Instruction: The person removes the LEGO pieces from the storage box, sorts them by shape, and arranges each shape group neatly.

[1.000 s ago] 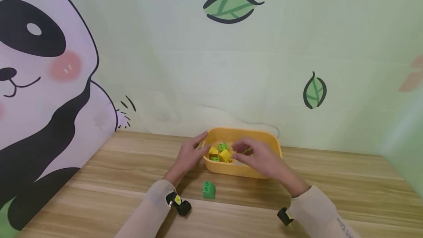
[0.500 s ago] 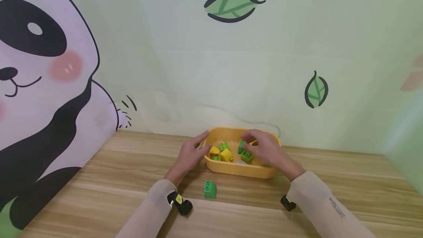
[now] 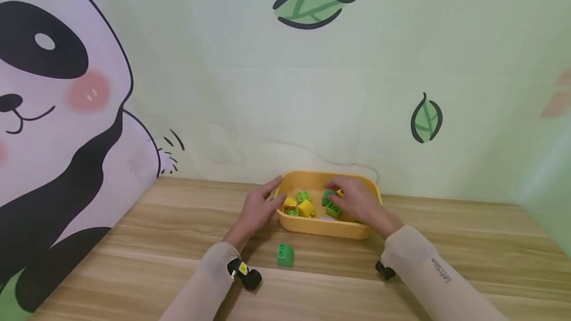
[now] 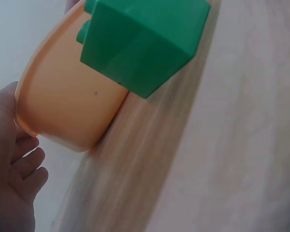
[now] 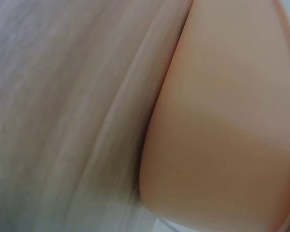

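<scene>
My left hand (image 3: 256,207) holds the left end of a yellow-orange plastic bin (image 3: 321,228), its thumb over the rim. In the left wrist view, lower fingers (image 4: 29,164) curl outside the bin wall. My right hand (image 3: 357,201) reaches into the bin's right half with bent fingers. Close to its fingertips are a dark green block (image 3: 327,197), a green block (image 3: 333,209) and a bit of a yellow block (image 3: 340,193); whether it grips one is hidden. Yellow blocks (image 3: 306,208) and light green blocks (image 3: 303,196) lie at the bin's left. A green sloped block (image 3: 285,255) stands in front.
The bin stands on a wood-grain table (image 3: 178,241), close to a pale green backdrop (image 3: 232,88) printed with a panda and leaves. A light blue piece (image 3: 327,219) shows low in the bin. Black wrist cameras (image 3: 244,275) sit on both sleeves.
My right hand moved slightly rightward and back within the bin, uncovering the dark green and green blocks, then stayed nearly still. The left hand kept its place on the bin.
</scene>
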Tool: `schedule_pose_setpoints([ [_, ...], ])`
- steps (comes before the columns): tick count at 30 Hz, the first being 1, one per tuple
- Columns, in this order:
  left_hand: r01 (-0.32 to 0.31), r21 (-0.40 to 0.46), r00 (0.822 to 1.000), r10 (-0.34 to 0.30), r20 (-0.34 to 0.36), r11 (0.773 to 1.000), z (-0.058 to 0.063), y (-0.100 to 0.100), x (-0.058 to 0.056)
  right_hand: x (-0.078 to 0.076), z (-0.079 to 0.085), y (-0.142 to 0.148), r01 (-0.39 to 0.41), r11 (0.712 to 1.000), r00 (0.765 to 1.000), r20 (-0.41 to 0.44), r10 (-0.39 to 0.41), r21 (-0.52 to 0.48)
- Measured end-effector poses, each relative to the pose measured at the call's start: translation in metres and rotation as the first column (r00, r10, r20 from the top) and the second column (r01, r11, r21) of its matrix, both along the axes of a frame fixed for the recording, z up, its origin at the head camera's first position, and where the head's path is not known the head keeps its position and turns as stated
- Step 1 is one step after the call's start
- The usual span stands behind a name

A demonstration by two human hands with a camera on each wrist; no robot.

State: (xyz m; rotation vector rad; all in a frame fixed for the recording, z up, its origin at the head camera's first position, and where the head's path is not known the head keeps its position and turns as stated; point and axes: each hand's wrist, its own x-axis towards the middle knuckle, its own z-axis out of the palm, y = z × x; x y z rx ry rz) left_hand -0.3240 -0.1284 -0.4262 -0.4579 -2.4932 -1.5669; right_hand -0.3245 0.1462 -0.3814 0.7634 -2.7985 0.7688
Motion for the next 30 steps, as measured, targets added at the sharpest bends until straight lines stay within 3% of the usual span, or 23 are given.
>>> schedule_pose_setpoints([
  [15, -0.003, -0.014, 1.0, 0.003, 0.003, 1.0, 0.0003, 0.0002, 0.0011, -0.0021, -0.0037, -0.0007, -0.036, 0.989, 0.998, -0.05, 0.043, 0.141],
  [30, 0.008, -0.011, 1.0, -0.007, 0.006, 1.0, -0.0001, -0.0008, 0.0004, -0.0021, -0.0046, -0.0003, 0.021, 0.982, 0.998, -0.054, -0.011, 0.188],
])
